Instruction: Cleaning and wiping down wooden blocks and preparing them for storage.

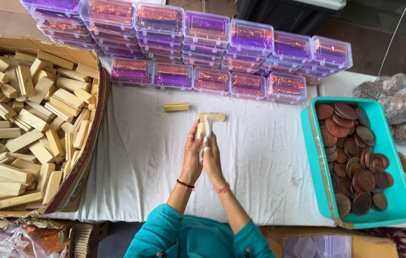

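Both the left hand (192, 155) and right hand (211, 157) clasp a small pale wooden block (202, 128) with white wrap (206, 131), its long axis towards twelve o'clock.

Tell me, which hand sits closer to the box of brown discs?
The right hand, probably. Both hands meet around a small wooden block mid-table, but the teal bin of discs lies on the right, the cardboard box of blocks on the left.

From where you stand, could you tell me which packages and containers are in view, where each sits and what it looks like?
Clear lidded plastic boxes: stacked along the table's far edge, rectangular, purple and orange foil inside.
Cardboard carton: left side, open, brown, full of pale wooden blocks.
Teal plastic tub: right side, rectangular, holding brown discs.
Clear bags: far right, brown discs inside.
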